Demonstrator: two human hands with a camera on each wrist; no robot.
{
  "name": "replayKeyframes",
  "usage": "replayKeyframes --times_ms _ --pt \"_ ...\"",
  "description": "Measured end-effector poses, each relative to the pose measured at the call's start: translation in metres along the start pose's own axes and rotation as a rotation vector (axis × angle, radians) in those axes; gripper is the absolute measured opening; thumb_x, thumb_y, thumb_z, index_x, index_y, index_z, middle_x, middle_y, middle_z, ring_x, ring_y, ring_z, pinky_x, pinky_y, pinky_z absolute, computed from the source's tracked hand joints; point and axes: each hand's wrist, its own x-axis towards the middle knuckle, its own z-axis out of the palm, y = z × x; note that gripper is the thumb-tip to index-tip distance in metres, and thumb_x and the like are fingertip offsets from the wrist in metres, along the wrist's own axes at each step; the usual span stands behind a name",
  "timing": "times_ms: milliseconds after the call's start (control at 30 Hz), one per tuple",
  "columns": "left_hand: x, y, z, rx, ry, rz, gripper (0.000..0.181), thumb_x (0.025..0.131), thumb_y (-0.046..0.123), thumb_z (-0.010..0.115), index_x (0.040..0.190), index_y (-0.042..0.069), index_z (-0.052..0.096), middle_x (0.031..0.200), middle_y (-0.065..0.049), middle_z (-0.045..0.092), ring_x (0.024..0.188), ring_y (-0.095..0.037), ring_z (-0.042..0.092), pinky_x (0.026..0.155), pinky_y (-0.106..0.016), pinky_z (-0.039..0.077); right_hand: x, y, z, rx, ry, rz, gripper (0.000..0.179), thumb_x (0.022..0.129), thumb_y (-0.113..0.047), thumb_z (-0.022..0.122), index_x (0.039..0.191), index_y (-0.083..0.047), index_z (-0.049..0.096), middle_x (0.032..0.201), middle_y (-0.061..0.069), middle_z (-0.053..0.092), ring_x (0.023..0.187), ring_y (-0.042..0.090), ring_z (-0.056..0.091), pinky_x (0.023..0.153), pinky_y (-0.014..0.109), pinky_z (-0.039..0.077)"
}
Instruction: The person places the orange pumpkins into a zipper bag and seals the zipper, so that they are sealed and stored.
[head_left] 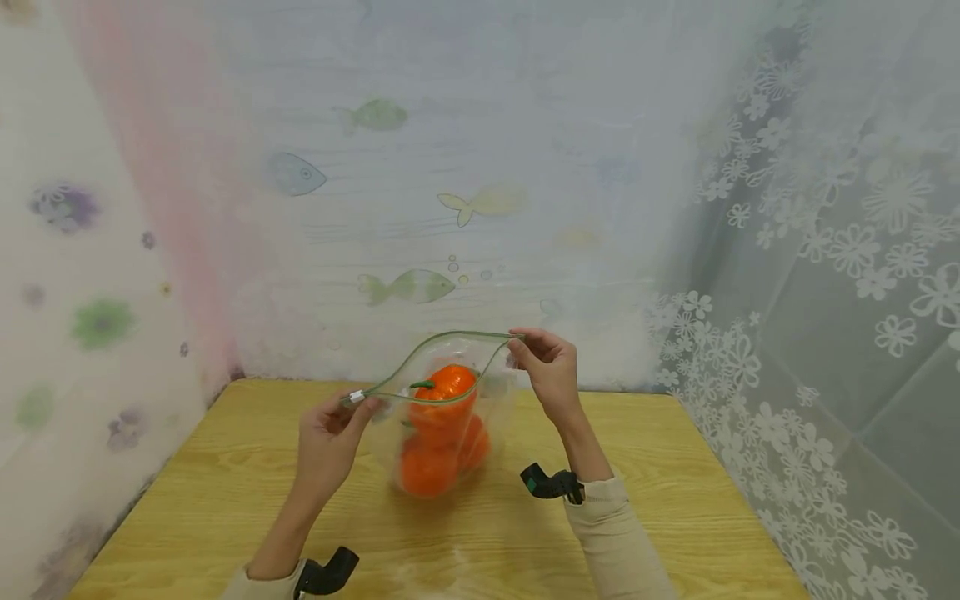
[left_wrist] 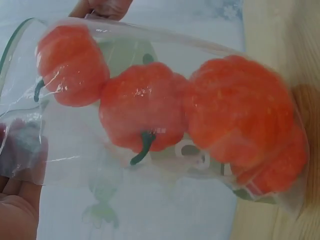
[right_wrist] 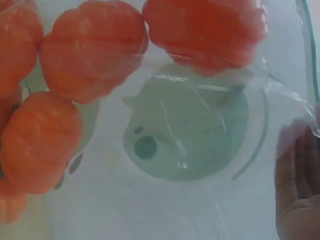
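A clear zip bag [head_left: 384,435] with a green-edged mouth is held up over the table, its mouth spread apart. Inside it are several orange pumpkins [head_left: 429,468] with green stems, piled toward the bottom. My left hand [head_left: 326,442] pinches the left end of the mouth, by a white slider [head_left: 356,396]. The opposite end is pinched between the thumb and fingers of my right hand [head_left: 553,375]. Through the film, the left wrist view shows the pumpkins [left_wrist: 240,107] clustered at the bag's bottom and stacked toward the mouth. In the right wrist view, the bag has a pale green printed shape [right_wrist: 200,130].
A yellow wood-grain table [head_left: 645,500] lies beneath the bag. Behind it stands a pale wall [head_left: 600,250] with painted fish. White flower patterns cover the grey surface [head_left: 847,350] on the right. Black wrist mounts [head_left: 551,483] sit at both sleeves.
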Motion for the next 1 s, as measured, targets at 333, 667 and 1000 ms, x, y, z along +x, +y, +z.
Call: replayKeyframes --times_ms 333,667,1000 --pt "0.032 -0.008 0.002 -0.003 0.086 0.049 0.013 0.097 -0.004 0.065 0.103 -0.014 0.071 0.089 0.011 0.078 0.08 -0.004 0.074 0.071 -0.02 0.061 -0.002 -0.01 -0.017 -0.082 -0.034 0.035 0.023 0.101 -0.007 0.064 0.113 0.012 0.066 0.087 -0.002 0.073 0.083 0.014 0.072 0.08 0.03 0.063" --pt "0.077 -0.001 0.002 -0.069 0.082 0.079 0.016 0.097 0.002 0.068 0.098 -0.014 0.073 0.085 0.001 0.078 0.078 -0.011 0.075 0.07 -0.024 0.062 0.015 -0.028 -0.03 -0.108 0.031 -0.067 0.021 0.099 -0.003 0.065 0.111 0.014 0.067 0.088 0.002 0.075 0.085 0.012 0.074 0.081 0.03 0.062" --pt "0.066 -0.013 0.005 0.011 -0.017 -0.107 0.025 0.102 0.012 0.064 0.1 -0.011 0.072 0.084 0.01 0.077 0.083 -0.008 0.073 0.075 -0.024 0.062 -0.003 -0.009 -0.044 -0.038 -0.076 0.097 0.022 0.1 -0.002 0.064 0.116 0.012 0.066 0.089 -0.001 0.075 0.086 0.016 0.075 0.08 0.034 0.063"
